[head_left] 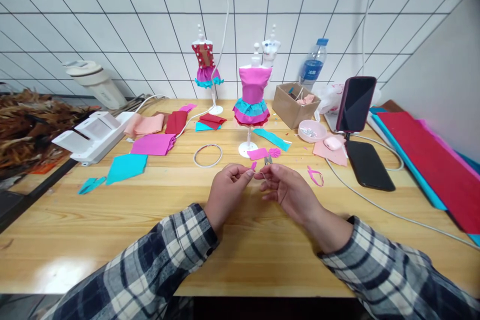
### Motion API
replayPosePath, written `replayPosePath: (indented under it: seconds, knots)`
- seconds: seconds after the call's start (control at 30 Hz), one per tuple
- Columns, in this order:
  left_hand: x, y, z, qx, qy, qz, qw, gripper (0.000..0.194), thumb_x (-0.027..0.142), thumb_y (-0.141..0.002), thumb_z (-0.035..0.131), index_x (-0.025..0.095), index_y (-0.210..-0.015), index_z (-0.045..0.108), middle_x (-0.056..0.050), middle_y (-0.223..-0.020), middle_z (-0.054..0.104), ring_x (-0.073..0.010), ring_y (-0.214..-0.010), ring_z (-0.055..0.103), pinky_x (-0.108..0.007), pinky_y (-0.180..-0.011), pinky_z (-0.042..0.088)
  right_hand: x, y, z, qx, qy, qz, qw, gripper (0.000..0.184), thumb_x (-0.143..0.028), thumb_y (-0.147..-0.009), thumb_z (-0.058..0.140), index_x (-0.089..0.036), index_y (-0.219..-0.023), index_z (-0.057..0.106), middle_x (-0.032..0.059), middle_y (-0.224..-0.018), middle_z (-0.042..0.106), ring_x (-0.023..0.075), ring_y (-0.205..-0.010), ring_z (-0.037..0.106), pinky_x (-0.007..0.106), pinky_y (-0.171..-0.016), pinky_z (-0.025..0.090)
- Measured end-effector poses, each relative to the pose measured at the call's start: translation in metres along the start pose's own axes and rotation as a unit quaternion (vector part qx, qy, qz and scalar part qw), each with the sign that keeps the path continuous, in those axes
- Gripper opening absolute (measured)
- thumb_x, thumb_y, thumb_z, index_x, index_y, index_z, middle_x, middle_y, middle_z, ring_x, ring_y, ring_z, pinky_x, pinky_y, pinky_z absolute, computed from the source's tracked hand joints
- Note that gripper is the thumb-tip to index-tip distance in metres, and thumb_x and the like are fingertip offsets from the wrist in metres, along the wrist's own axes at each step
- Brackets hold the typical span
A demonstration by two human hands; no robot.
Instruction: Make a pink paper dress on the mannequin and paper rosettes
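At frame centre, the left hand [229,191] pinches a small magenta fabric strip [254,165], its long axis slanting up rightward; just right of it, the right hand [291,191] pinches a thin pale strand [264,177].

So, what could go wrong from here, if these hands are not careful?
The small pink piece at the fingertips of the left hand is tiny, so it might slip away. The metal tool, apparently snips, lies just beyond the right hand and could be bumped. The open pink bowl holds small loose bits, which might scatter if knocked.
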State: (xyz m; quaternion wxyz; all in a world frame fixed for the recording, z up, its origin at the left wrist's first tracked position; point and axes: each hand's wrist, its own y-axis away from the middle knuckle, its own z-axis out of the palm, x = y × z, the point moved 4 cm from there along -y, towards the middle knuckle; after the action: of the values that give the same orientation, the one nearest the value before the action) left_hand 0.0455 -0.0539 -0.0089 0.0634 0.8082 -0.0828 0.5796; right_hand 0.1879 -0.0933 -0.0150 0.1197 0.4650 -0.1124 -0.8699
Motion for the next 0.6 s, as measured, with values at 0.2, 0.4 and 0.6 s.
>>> replayPosePath:
  seconds: [0.2, 0.4, 0.6]
  knots:
    - [0.005, 0.001, 0.001, 0.013, -0.014, 0.024, 1.000, 0.021, 0.036, -0.081, 0.062, 0.017, -0.073, 0.067, -0.002, -0.076, 0.065, -0.0156, -0.071, 0.059, -0.027, -0.066, 0.047, 0.007, -0.008, -0.002, 0.062, 0.026, -0.042, 0.997, 0.030, -0.032, -0.056, 0.086, -0.019, -0.073, 0.067, -0.0030, -0.066, 0.063, 0.0095, -0.057, 0.054, 0.024, -0.053, 0.053]
    - [0.008, 0.001, 0.001, 0.030, -0.029, 0.035, 0.998, 0.018, 0.032, -0.081, 0.062, 0.018, -0.072, 0.067, -0.002, -0.079, 0.065, -0.0157, -0.074, 0.060, -0.028, -0.068, 0.048, 0.011, -0.011, -0.002, 0.079, 0.047, -0.046, 0.995, 0.028, -0.035, -0.056, 0.085, -0.019, -0.072, 0.069, -0.0056, -0.058, 0.053, 0.0078, -0.052, 0.044, 0.021, -0.048, 0.047]
    - [0.011, 0.003, 0.003, 0.039, -0.069, 0.098, 0.992, 0.014, 0.029, -0.082, 0.062, 0.018, -0.076, 0.067, -0.004, -0.082, 0.065, -0.0176, -0.080, 0.061, -0.031, -0.075, 0.048, 0.013, -0.012, -0.003, 0.079, 0.037, -0.048, 0.995, 0.030, -0.037, -0.059, 0.084, -0.018, -0.076, 0.068, -0.0064, -0.056, 0.051, 0.0076, -0.052, 0.044, 0.022, -0.050, 0.047]
